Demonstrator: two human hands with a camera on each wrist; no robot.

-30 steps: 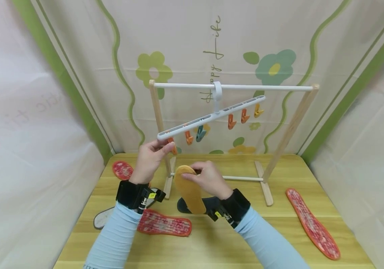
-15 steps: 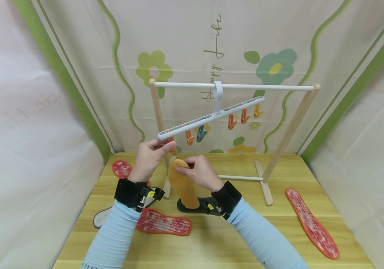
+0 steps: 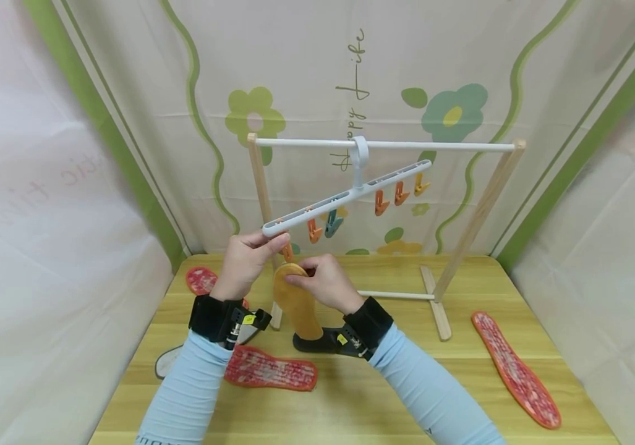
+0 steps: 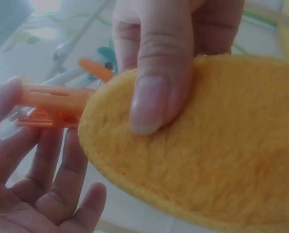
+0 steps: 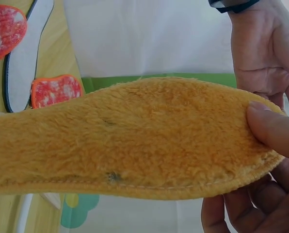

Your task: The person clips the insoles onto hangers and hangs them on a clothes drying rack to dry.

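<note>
My left hand (image 3: 271, 245) pinches an orange clip (image 3: 287, 251) hanging at the low left end of the tilted white hanger (image 3: 350, 192). In the left wrist view the orange clip (image 4: 55, 103) sits between my thumb and fingers (image 4: 42, 158). My right hand (image 3: 302, 277) holds a fuzzy yellow insole (image 3: 297, 304) by its toe, thumb on top, and the toe end is right beside the clip. The yellow insole (image 4: 207, 155) fills the left wrist view and the same insole (image 5: 135, 141) spans the right wrist view, heel pointing down towards the table.
The hanger hangs from the white rail (image 3: 439, 146) of a wooden rack (image 3: 481, 213) and carries several more clips (image 3: 395, 196). On the yellow table (image 3: 350, 408) lie red insoles (image 3: 272, 372) (image 3: 514, 377) (image 3: 201, 281), a white one (image 3: 168, 366) and a dark one (image 3: 317, 343).
My right hand has carried the yellow insole up and to the left, closer to the orange clip. My left hand has stayed on the clip.
</note>
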